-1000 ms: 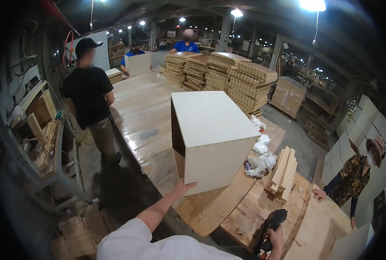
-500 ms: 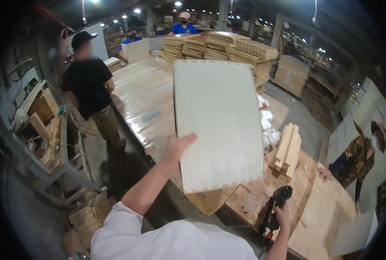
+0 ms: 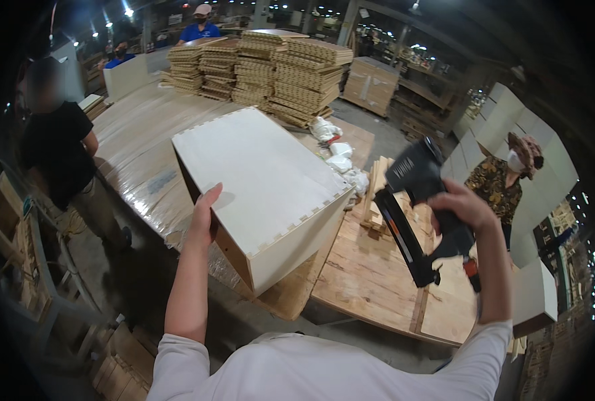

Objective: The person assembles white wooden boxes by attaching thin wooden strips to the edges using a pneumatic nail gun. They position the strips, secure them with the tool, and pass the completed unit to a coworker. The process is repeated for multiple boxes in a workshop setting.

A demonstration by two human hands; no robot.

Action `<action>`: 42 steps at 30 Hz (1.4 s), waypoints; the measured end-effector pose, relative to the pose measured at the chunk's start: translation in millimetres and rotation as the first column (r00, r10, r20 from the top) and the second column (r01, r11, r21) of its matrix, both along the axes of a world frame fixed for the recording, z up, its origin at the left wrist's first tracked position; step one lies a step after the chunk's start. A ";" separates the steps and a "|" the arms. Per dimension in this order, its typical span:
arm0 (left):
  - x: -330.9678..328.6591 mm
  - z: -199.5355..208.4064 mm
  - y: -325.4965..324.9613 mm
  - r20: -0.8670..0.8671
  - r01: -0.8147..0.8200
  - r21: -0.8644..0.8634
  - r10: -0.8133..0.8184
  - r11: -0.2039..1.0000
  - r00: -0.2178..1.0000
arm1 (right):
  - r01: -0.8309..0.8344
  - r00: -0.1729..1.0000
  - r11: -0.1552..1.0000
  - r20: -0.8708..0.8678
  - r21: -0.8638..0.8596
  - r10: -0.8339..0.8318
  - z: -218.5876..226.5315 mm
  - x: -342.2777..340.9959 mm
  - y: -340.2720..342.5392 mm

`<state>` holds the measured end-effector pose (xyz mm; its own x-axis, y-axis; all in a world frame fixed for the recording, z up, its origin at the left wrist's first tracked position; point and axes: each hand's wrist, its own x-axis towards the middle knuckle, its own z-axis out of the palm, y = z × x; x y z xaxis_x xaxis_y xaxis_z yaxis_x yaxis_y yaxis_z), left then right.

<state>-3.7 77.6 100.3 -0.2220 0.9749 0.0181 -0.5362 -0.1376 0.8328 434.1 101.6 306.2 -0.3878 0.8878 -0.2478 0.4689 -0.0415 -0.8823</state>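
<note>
My left hand (image 3: 206, 212) grips the left edge of a pale wooden box (image 3: 264, 180), thumb on its top face and fingers hidden beneath. Finger joints run along the box's edges, and its left side looks hollow. The box is tilted over the near edge of the worktable; whether it touches the tabletop I cannot tell. In my right hand (image 3: 468, 214) is a black nail gun (image 3: 419, 207), raised right of the box and apart from it. My fingers wrap round its handle, and its long magazine slants downward.
Stacks of jointed panels (image 3: 271, 70) stand on the large table (image 3: 134, 144). Wood strips (image 3: 378, 180) and white bundles (image 3: 341, 157) lie right of the box. One person (image 3: 60, 154) stands at left, another (image 3: 501, 177) at right, near a second pale box (image 3: 535, 301). Two more are behind.
The box has turned from showing one flat face to showing its top and near side. My right hand has lifted the nail gun from over the table up beside the box.
</note>
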 end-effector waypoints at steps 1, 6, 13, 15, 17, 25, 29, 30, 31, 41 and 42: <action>-5.5 -2.3 -0.3 0.003 -0.005 0.002 0.005 1.000 1.000 | -0.015 0.999 1.000 -0.036 0.016 0.015 13.3 -19.3 5.0; -12.3 -12.2 5.4 -0.009 0.005 0.026 -0.005 1.000 1.000 | -0.106 0.989 0.994 0.097 -0.035 0.109 42.5 -70.0 21.8; -17.3 -17.3 7.1 -0.026 -0.012 0.036 0.013 0.999 1.000 | -0.114 0.967 0.988 0.217 -0.103 0.135 39.3 -95.2 30.8; -13.1 -14.6 6.5 -0.025 -0.005 0.039 0.006 0.999 1.000 | -0.099 0.968 0.990 0.221 -0.101 0.119 39.5 -96.0 29.6; -12.0 -14.0 6.2 -0.015 0.003 0.040 -0.002 0.999 1.000 | -0.116 0.964 0.987 0.225 -0.112 0.139 37.9 -95.2 30.7; -9.6 -9.2 4.8 -0.007 -0.019 0.039 0.019 0.999 1.000 | -0.139 0.976 0.988 0.162 -0.069 0.148 40.0 -104.3 18.8; -10.4 -6.7 3.4 -0.006 -0.006 0.036 0.007 0.999 1.000 | -0.257 0.956 0.962 0.122 -0.090 0.266 43.3 -116.8 4.0; -10.8 -6.7 3.2 -0.008 -0.008 0.032 0.009 0.999 1.000 | -0.264 0.955 0.959 0.113 -0.106 0.275 43.0 -120.4 0.5; -10.6 -7.1 2.5 -0.009 -0.010 0.023 0.010 1.000 1.000 | -0.272 0.953 0.955 0.103 -0.122 0.285 42.4 -124.0 -2.8; -12.8 -14.1 9.5 -0.044 -0.042 0.005 0.042 0.999 0.998 | -0.323 0.920 0.936 0.185 -0.143 0.346 39.4 -134.3 -8.1; -11.3 -13.3 9.3 -0.054 -0.058 -0.004 0.057 0.998 0.997 | -0.322 0.924 0.937 0.173 -0.133 0.342 39.8 -137.1 -11.1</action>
<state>-15.0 86.9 87.0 -0.2766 0.9606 0.0266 -0.4821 -0.1626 0.8609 297.1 90.5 345.9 -0.5925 0.6832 -0.4268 0.6294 0.0619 -0.7746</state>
